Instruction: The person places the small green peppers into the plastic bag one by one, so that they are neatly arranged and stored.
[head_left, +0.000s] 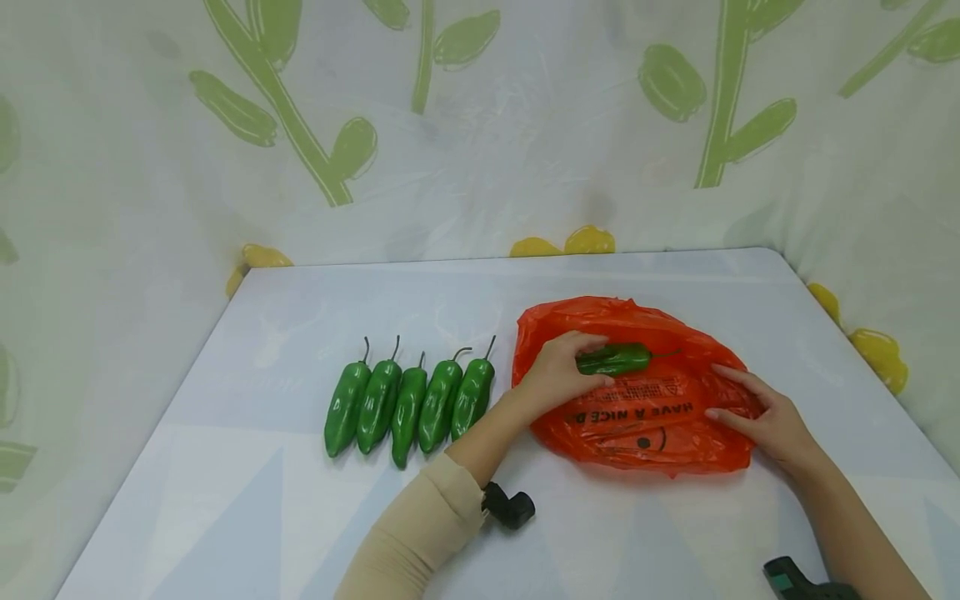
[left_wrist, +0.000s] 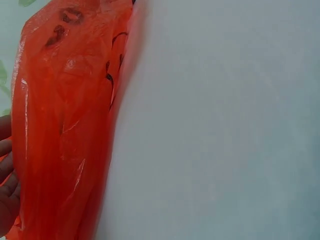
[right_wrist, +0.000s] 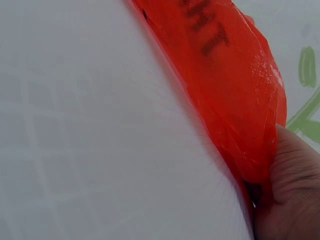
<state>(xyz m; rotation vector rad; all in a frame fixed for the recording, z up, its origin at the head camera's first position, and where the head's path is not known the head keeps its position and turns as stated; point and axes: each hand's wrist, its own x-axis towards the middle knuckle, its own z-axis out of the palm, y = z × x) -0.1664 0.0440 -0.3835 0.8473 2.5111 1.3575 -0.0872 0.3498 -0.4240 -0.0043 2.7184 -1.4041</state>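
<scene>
A red plastic bag (head_left: 667,437) with black print lies on the right half of the table, its film puffed and creased. On it lies a green chili pepper (head_left: 618,359), stem to the right. My left hand (head_left: 558,375) holds the pepper's left end, thumb below and fingers above, hiding that end. My right hand (head_left: 772,421) grips the bag's right side, thumb and forefinger apart over the film. In the right wrist view, the right thumb (right_wrist: 295,165) presses against the bag's edge. In the left wrist view the bag (left_wrist: 70,120) hides part of the fingers.
Several green chili peppers (head_left: 405,408) lie in a row left of the bag, stems towards the back; my left forearm overlaps the rightmost one's lower end. The white table (head_left: 225,500) ends at a curtain (head_left: 465,150) printed with green leaves.
</scene>
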